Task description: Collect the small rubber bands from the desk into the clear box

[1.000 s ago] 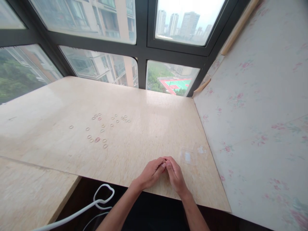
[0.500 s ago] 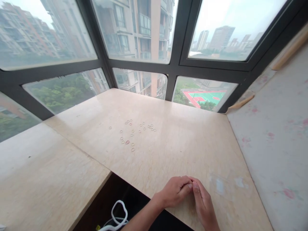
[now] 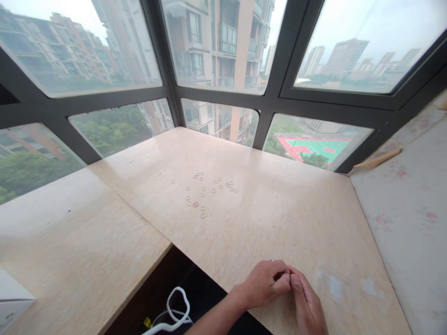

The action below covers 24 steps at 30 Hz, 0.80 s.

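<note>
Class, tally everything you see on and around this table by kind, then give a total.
Small rings on the table: about 20, too small to count exactly
Hands: 2, left hand and right hand
White box: 1
White cable: 1
Total: about 24

In front of you a pale marble-look table [image 3: 279,204] runs to the window [image 3: 223,70], with a second slab of the same stone [image 3: 70,232] butting against it on the left. At the near left corner you can see part of a white box [image 3: 12,300]. In the dark gap between the slabs, a white cable [image 3: 174,309] loops near you. On the right, a wall [image 3: 412,204] with faded pink flowers meets the table edge. Through the window you see tall blocks, green trees on the left and a red-and-green sports court [image 3: 314,146] far right.
</note>
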Each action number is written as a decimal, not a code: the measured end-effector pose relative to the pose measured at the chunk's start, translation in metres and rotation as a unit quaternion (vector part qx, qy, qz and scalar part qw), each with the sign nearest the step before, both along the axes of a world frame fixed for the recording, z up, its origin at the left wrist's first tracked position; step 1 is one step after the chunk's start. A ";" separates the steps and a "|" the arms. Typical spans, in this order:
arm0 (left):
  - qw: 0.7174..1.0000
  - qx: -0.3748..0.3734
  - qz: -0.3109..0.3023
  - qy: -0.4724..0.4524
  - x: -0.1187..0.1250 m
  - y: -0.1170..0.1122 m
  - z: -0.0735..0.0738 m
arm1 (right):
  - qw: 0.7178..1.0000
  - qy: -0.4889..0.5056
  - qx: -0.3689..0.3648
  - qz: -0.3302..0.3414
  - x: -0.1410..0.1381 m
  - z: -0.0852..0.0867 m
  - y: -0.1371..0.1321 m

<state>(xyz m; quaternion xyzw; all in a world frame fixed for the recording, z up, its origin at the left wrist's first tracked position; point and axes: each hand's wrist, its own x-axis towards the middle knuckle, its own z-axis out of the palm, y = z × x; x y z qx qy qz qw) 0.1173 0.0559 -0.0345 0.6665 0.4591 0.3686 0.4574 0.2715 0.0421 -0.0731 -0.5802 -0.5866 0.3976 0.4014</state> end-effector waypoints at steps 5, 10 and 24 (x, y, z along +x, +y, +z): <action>0.993 0.020 0.113 -0.016 -0.030 0.022 -0.008 | 1.000 0.002 -0.014 0.003 0.004 -0.002 -0.001; 0.952 0.056 0.300 0.009 -0.112 0.061 0.001 | 0.999 -0.016 0.010 0.040 -0.002 0.006 -0.003; 0.869 0.009 0.261 0.420 -0.283 0.059 0.018 | 0.998 0.019 -0.068 0.002 0.009 -0.018 0.002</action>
